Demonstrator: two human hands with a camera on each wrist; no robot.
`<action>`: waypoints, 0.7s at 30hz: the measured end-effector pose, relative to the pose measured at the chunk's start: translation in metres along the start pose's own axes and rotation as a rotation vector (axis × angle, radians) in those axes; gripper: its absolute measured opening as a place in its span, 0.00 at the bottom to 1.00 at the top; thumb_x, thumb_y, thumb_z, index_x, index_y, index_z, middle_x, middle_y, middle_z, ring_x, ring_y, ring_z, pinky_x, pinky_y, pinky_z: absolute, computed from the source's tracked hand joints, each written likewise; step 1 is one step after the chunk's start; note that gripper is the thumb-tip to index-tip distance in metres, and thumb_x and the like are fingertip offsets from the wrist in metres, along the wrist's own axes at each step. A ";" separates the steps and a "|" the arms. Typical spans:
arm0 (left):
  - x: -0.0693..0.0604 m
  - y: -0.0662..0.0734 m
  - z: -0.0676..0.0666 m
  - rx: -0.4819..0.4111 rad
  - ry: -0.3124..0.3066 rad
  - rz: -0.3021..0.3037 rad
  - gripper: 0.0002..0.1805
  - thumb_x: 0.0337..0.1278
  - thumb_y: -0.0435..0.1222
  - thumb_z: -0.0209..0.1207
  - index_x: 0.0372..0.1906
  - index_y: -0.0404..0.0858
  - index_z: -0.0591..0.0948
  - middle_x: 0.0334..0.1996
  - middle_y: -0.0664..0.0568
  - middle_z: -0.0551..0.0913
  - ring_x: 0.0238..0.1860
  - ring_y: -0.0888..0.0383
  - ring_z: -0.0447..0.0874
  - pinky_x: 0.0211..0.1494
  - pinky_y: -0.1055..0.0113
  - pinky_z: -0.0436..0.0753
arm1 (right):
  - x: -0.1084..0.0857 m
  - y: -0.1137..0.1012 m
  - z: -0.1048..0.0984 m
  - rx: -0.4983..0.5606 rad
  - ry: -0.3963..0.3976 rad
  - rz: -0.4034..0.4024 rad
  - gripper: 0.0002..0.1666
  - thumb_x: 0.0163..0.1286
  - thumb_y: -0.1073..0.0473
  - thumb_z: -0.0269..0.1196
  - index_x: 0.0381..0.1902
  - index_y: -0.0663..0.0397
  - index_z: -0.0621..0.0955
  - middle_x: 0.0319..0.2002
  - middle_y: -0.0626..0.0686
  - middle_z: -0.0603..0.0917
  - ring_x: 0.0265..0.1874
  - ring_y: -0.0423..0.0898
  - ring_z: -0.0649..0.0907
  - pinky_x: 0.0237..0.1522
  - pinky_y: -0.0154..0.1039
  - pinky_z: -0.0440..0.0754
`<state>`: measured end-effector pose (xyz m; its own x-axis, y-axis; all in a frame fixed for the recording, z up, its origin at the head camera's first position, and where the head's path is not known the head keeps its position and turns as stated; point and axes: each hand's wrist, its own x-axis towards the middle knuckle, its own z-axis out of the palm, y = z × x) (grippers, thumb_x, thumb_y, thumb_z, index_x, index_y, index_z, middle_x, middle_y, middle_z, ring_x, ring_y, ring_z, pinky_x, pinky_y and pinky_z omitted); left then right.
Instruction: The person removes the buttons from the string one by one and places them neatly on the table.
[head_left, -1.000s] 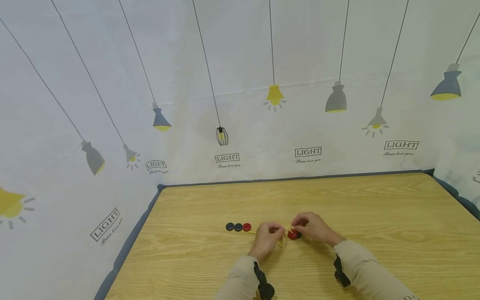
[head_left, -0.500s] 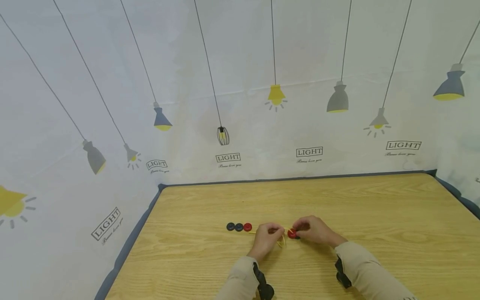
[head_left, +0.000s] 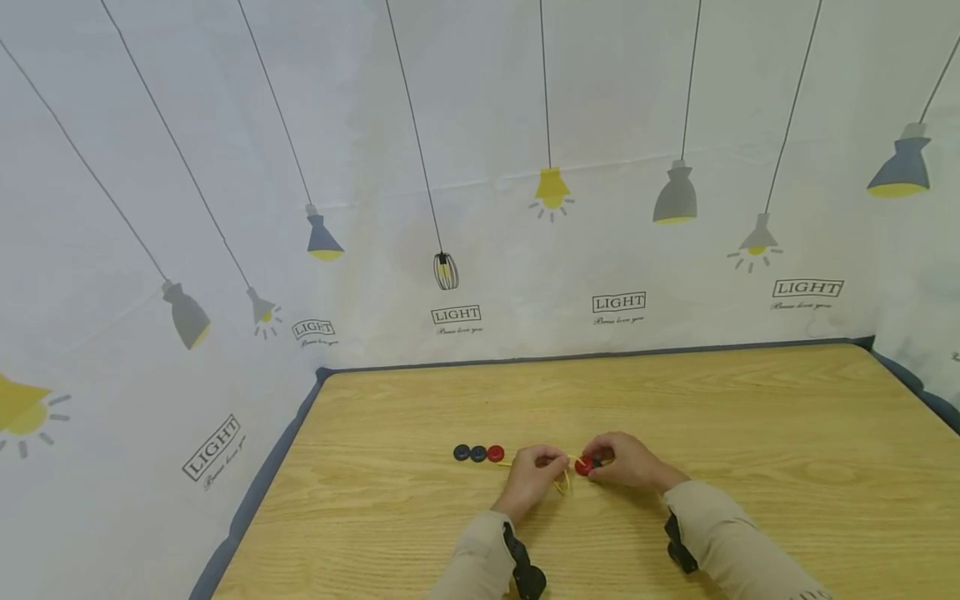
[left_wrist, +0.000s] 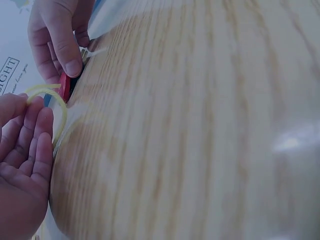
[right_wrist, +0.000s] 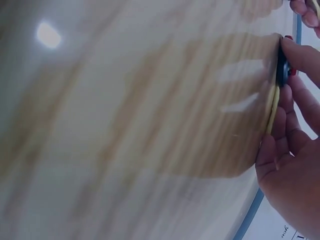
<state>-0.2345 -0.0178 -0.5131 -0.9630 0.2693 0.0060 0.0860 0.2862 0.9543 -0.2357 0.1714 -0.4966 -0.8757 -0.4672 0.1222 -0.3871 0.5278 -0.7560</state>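
Sideways, our yellow string (left_wrist: 64,111) ran rightward from our left hand (head_left: 532,479), which pinched it, to a red button (head_left: 582,467) over the table (head_left: 375,500); our right hand (head_left: 627,461) gripped that and a dark button (right_wrist: 282,65).

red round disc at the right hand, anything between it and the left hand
Only the thin yellow cord, pinched by the left hand, shows between it and the red round disc; nothing else visible blocks the gap.
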 end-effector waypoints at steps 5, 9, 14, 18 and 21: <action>-0.001 0.001 -0.001 -0.019 -0.011 -0.016 0.09 0.54 0.38 0.57 0.31 0.34 0.81 0.25 0.56 0.79 0.27 0.67 0.74 0.31 0.73 0.74 | 0.001 0.000 0.001 -0.013 -0.008 0.035 0.12 0.51 0.65 0.66 0.33 0.64 0.78 0.29 0.49 0.78 0.29 0.43 0.76 0.32 0.35 0.74; 0.000 0.001 -0.002 -0.035 -0.020 -0.030 0.09 0.54 0.38 0.57 0.31 0.34 0.81 0.25 0.57 0.79 0.27 0.67 0.74 0.31 0.74 0.74 | 0.003 0.001 0.002 -0.014 -0.010 0.068 0.11 0.49 0.66 0.66 0.32 0.63 0.77 0.26 0.48 0.76 0.26 0.41 0.74 0.29 0.32 0.71; 0.000 0.001 -0.002 -0.048 -0.028 -0.033 0.09 0.55 0.37 0.57 0.32 0.33 0.81 0.25 0.56 0.79 0.27 0.66 0.75 0.32 0.74 0.74 | 0.003 -0.001 0.002 -0.001 -0.011 0.093 0.11 0.48 0.68 0.66 0.30 0.63 0.76 0.25 0.48 0.75 0.26 0.42 0.72 0.29 0.33 0.70; -0.001 0.002 -0.002 -0.050 -0.030 -0.033 0.10 0.55 0.37 0.57 0.32 0.33 0.81 0.25 0.56 0.79 0.27 0.66 0.75 0.32 0.74 0.74 | 0.003 -0.001 0.003 -0.002 -0.012 0.092 0.11 0.48 0.68 0.66 0.29 0.61 0.76 0.25 0.48 0.75 0.26 0.41 0.72 0.29 0.33 0.69; -0.001 0.002 -0.003 -0.049 -0.032 -0.034 0.10 0.55 0.37 0.57 0.32 0.33 0.81 0.25 0.56 0.79 0.27 0.66 0.75 0.32 0.73 0.74 | 0.003 0.000 0.002 -0.001 -0.018 0.077 0.10 0.48 0.68 0.66 0.29 0.60 0.76 0.25 0.47 0.75 0.25 0.41 0.71 0.29 0.33 0.68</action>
<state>-0.2336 -0.0201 -0.5103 -0.9564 0.2898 -0.0356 0.0400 0.2507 0.9672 -0.2373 0.1683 -0.4974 -0.8975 -0.4379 0.0518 -0.3189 0.5636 -0.7620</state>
